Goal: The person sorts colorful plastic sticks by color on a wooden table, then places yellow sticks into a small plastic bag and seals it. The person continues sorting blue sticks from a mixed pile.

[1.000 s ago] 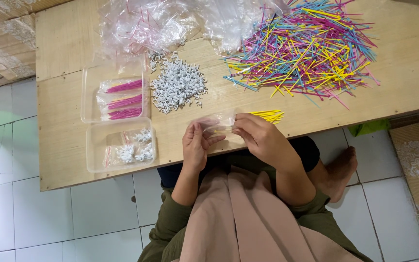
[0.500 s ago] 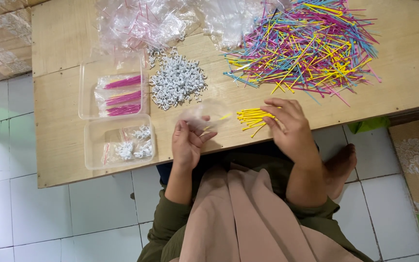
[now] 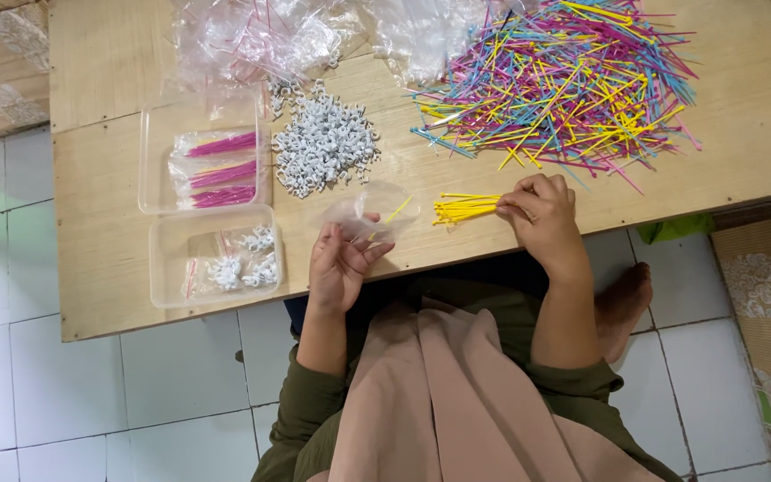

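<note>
The left hand (image 3: 339, 264) is at the near edge of the table (image 3: 109, 259), fingers curled up around the lower end of a small clear bag (image 3: 369, 212), which it pinches between thumb and fingertips. The bag stands open above the hand, lying partly on the wood, and one yellow stick (image 3: 398, 210) shows slanted inside it.

The right hand (image 3: 542, 214) is to the right of the bag and apart from it, closed on the right end of a bundle of yellow sticks (image 3: 466, 207). The bundle lies level along the table, its free ends pointing left toward the bag's mouth, near it but not in it. So the sticks sit between the two hands, just left of the right fist.

Beyond the right hand, farther up the table, spreads a big loose heap of coloured sticks (image 3: 564, 85): pink, blue, yellow and green, crossing every way. Left of that heap, above the left hand, lies a pile of small white clips (image 3: 323, 143). Crumpled clear plastic (image 3: 261, 36) lies along the far edge.

On the left side of the table are two clear trays. The far tray (image 3: 155, 134) holds small bags of pink sticks (image 3: 220, 171). The near tray (image 3: 164, 268), touching it, holds small bags of white clips (image 3: 244, 263).

The table stands on a pale tiled floor (image 3: 11, 384). The person's bare foot (image 3: 625, 299) shows under the table's right end.
</note>
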